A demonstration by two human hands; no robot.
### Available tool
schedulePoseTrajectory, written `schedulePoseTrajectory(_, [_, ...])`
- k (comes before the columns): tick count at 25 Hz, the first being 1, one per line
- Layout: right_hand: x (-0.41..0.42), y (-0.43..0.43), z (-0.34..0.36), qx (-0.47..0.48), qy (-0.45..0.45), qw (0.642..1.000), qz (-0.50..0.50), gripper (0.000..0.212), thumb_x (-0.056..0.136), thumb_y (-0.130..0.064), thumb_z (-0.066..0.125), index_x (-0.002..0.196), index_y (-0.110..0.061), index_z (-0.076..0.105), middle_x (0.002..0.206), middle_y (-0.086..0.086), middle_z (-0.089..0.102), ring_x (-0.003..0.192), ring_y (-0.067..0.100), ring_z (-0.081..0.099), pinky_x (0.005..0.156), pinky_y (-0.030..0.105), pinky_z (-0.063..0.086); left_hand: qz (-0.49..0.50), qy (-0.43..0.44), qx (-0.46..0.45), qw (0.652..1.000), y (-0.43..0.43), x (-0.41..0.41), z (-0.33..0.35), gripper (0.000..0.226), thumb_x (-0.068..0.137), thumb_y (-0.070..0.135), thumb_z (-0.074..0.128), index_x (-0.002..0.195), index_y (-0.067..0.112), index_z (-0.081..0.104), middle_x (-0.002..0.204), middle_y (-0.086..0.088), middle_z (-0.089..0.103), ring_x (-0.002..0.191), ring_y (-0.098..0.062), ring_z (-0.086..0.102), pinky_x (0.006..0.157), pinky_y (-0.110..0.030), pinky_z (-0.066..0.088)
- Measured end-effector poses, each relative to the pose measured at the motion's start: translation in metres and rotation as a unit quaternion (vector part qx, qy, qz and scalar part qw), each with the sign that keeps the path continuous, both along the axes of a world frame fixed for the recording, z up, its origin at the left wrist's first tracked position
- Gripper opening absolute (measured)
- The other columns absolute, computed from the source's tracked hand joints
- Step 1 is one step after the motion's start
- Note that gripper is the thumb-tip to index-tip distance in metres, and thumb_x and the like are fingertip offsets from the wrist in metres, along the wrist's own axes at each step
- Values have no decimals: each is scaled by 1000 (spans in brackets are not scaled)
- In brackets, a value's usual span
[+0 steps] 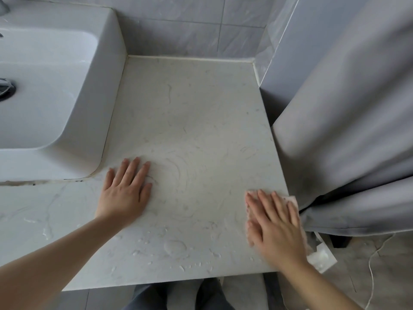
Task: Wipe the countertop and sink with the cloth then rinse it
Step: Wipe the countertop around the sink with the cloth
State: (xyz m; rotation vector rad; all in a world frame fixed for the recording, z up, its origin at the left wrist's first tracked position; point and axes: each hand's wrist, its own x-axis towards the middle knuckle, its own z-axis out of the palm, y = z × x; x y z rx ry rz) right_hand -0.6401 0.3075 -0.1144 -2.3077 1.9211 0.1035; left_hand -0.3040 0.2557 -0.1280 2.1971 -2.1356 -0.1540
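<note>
Wiping stage, counter section. Right hand (pixel 274 222), lower right of the frame, lies flat on the cloth (pixel 292 200) with fingers straight and close together. It presses the cloth down rather than gripping it, and a flat palm puts more cloth against the surface. The hand is motion-blurred.

Cloth is pale pink and mostly hidden under the palm, showing only past the fingertips and along the thumb side. It sits at the right edge of the counter (pixel 190 121), near the front corner, just beside the grey curtain (pixel 357 130).

Left hand (pixel 125 191), lower centre-left, is also flat, with fingers straight and slightly spread, and holds nothing. It rests on the counter just beside the front corner of the sink (pixel 55 90). Likely a brace for the body while the other arm pushes.

Curved wet streaks mark the middle of the counter. Droplets (pixel 174 246) and a small puddle lie along the front strip, bottom centre. Judgement: the middle looks wiped, the front strip needs another pass.

Sink, upper left, is a white basin with its drain (pixel 6 89) at the far left edge. Cannot tell whether it has been wiped. Rinsing is not yet done.

Risk: the cloth is close to the counter's edge and could slide off toward the floor at lower right.
</note>
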Motion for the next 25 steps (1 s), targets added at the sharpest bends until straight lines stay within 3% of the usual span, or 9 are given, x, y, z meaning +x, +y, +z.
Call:
schedulePoseTrajectory(4, [20,-53,6,16,-23,992,-127,57,90,-51,-2,145,-41,-12,157,-12,-9,145,16,-11,116,43,-7,-6,-1,14,1000,0,1,1,76,82,54,-2,148,24,18,156,-1,16,144,-20,5,114,-40,0])
schedulePoseTrajectory(7, [27,-5,3,-9,-12,999,-46,57,94,-49,15,149,-37,6,157,-7,10,145,19,7,116,47,7,-2,-4,17,1000,0,2,1,75,83,54,-2,148,24,19,156,-2,17,144,-20,6,114,-40,0])
schedulePoseTrajectory(9, [11,10,2,-2,-2,1000,-10,55,95,-50,15,148,-35,18,154,-5,24,143,21,18,113,49,16,-5,-6,18,1000,0,1,1,74,83,54,-2,148,24,17,156,-1,15,144,-20,4,115,-40,-1])
schedulePoseTrajectory(12, [17,-22,4,-3,-5,990,-139,56,91,-50,1,146,-39,-4,158,-8,1,146,19,-2,117,50,3,-4,-13,26,1000,-1,0,2,76,80,54,-8,149,27,9,157,1,7,144,-18,-3,114,-38,-6])
schedulePoseTrajectory(14, [63,-30,5,1,-7,990,-142,57,89,-51,-5,145,-38,-9,158,-8,-5,144,21,-10,115,51,-6,-9,-14,29,999,-1,0,2,76,79,54,-10,149,27,5,157,2,3,144,-17,-5,114,-38,-8])
schedulePoseTrajectory(17, [109,-6,3,34,-14,999,8,60,95,-55,3,147,-32,23,152,-3,28,140,28,24,109,52,11,-13,-6,28,1000,-1,1,2,77,78,54,-10,149,27,7,157,2,4,144,-17,-4,114,-39,-7])
schedulePoseTrajectory(19, [80,-6,2,25,16,998,52,58,95,-56,7,147,-34,22,152,-5,27,139,28,31,108,50,14,-14,-1,28,1000,-1,1,2,78,78,55,-9,149,26,8,157,1,6,144,-18,-3,114,-39,-6])
schedulePoseTrajectory(22, [19,-8,1,4,21,996,-82,60,86,-58,-2,145,-45,-10,157,-13,-1,146,18,3,116,46,-1,-23,3,32,999,-2,4,2,79,78,57,-8,149,26,8,157,1,5,144,-18,-3,115,-40,-5])
schedulePoseTrajectory(25, [28,-2,-1,-15,18,983,-184,67,81,-56,-4,147,-40,-5,158,-9,-1,146,20,-3,116,50,-2,-51,-6,43,998,3,9,4,81,77,60,-7,149,25,7,157,0,4,144,-18,-5,114,-38,-8])
